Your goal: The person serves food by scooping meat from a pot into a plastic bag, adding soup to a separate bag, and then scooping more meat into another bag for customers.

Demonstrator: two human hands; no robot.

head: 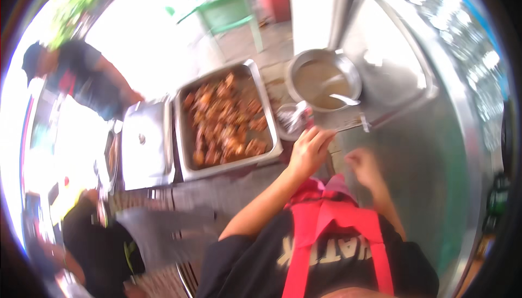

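Observation:
My left hand point(310, 148) is raised beside a small metal bowl point(288, 123) that holds something wrapped or crinkled. Its fingers are bent together and blurred, so any small thing in them cannot be made out. To its right, my right hand point(363, 164) hangs over the counter edge with curled fingers, also blurred. Beyond both hands stands a round metal pot point(354, 78) of cloudy liquid with a pale utensil point(344, 99) across its rim. Left of the bowl is a deep steel tray point(272, 125) of browned, sauced meat pieces point(228, 118).
A lidded steel pan point(147, 147) adjoins the tray on the left. One person point(87, 74) leans in at the upper left, another point(98, 233) is at the lower left. A green plastic chair point(226, 12) stands beyond. A steel surface point(387, 70) lies at the right.

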